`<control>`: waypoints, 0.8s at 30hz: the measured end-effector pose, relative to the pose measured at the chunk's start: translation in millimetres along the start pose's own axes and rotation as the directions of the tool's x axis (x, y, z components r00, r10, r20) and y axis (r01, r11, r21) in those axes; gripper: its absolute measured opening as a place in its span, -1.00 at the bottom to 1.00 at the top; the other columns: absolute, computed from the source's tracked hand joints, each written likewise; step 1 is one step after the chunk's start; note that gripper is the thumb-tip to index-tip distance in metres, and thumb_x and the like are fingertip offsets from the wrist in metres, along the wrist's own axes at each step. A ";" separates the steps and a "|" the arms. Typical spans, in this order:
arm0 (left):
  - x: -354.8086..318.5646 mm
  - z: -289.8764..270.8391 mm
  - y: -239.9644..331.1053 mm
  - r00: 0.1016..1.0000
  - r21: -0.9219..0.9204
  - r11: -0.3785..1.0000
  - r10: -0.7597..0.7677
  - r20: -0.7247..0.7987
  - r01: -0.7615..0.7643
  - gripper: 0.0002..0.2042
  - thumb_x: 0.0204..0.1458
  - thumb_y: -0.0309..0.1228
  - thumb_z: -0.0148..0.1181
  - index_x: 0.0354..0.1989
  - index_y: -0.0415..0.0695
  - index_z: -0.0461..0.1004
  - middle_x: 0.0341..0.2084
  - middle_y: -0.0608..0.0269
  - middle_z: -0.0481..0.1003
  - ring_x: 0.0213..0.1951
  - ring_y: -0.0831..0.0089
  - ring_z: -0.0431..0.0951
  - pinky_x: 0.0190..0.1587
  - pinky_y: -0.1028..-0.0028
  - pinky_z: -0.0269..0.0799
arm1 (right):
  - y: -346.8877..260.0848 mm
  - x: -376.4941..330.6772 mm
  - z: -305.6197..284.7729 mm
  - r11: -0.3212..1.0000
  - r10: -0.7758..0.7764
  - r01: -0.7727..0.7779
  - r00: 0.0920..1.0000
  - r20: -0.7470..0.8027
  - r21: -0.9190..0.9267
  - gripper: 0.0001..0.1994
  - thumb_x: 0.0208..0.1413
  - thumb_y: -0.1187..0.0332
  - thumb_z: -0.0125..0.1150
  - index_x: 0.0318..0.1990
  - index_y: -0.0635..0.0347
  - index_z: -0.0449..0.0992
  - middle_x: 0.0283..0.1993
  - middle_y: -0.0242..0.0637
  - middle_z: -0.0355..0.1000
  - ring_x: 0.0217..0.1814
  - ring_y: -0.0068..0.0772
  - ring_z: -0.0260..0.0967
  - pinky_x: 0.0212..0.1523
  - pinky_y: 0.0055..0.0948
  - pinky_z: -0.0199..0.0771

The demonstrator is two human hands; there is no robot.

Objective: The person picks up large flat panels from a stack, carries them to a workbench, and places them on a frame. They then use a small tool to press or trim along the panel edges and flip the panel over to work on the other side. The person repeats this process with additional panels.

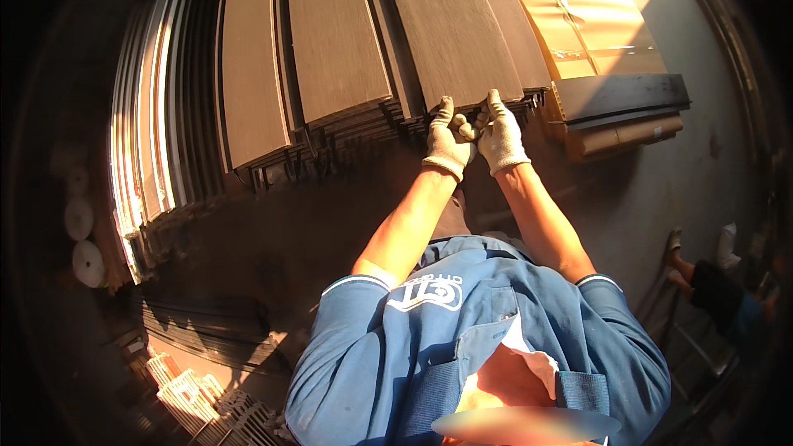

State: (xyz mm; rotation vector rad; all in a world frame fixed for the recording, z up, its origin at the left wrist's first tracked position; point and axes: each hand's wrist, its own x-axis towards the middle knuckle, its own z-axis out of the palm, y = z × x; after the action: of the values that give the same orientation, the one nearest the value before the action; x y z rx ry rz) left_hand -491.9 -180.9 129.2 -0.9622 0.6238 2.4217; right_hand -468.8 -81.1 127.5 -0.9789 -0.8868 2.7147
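Note:
Both my hands wear pale knitted work gloves and meet at the near end of a long, dark wood-grain board (450,29). My left hand (448,142) is closed at the board's end edge, its thumb pointing up over the edge. Close beside it, my right hand (501,139) also grips that edge, with a digit laid up against the board. The undersides of the fingers are partly hidden. This board lies on top of a stack, alongside another brown board (334,41) and a further board (250,58) to the left.
Upright pale and dark panels (157,116) stand at the far left. To the right are brown cardboard packages (611,41) with a dark board (624,97) at their near end. White rolls (87,263) and slatted pieces (194,400) sit lower left. Another person (719,293) is at the right.

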 end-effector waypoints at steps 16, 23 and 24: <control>-148.0 -232.7 7.7 0.963 0.311 0.912 -0.246 -0.109 0.268 -0.77 0.26 -0.43 0.08 0.00 -0.22 0.54 -0.22 -0.01 0.62 -0.18 0.07 0.63 -0.02 0.11 0.57 | -36.7 -196.9 -201.3 0.947 0.259 -0.252 0.966 0.010 -0.201 -0.53 0.33 -0.08 0.07 0.04 0.18 0.50 -0.28 -0.38 0.48 -0.32 -0.57 0.41 -0.31 -0.54 0.48; -80.6 -153.6 91.4 0.985 0.571 0.818 -0.143 0.098 0.061 -0.44 0.21 0.10 0.12 0.10 -0.18 0.47 -0.02 -0.06 0.53 0.11 0.12 0.47 0.27 0.05 0.30 | -70.0 -134.3 -151.5 0.439 -0.151 0.217 0.974 0.167 -0.872 -0.40 0.31 -0.09 0.12 0.28 0.20 0.39 0.00 -0.28 0.54 -0.12 -0.47 0.51 -0.05 -0.41 0.49; -74.5 -137.6 91.4 0.988 0.669 0.743 -0.081 0.130 -0.027 -0.46 0.18 0.06 0.20 0.09 -0.18 0.47 -0.02 -0.04 0.53 0.18 0.17 0.41 0.33 0.08 0.19 | -65.7 -121.8 -135.0 0.322 -0.173 0.239 0.966 0.192 -0.916 -0.39 0.31 -0.08 0.12 0.30 0.22 0.37 0.03 -0.27 0.54 -0.04 -0.42 0.49 0.04 -0.39 0.44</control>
State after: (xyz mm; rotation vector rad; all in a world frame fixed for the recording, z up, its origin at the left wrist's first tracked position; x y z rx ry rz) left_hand -424.4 -348.4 114.7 -0.4624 1.2938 1.9530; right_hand -295.3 2.0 147.6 -0.7499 -2.5317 1.8062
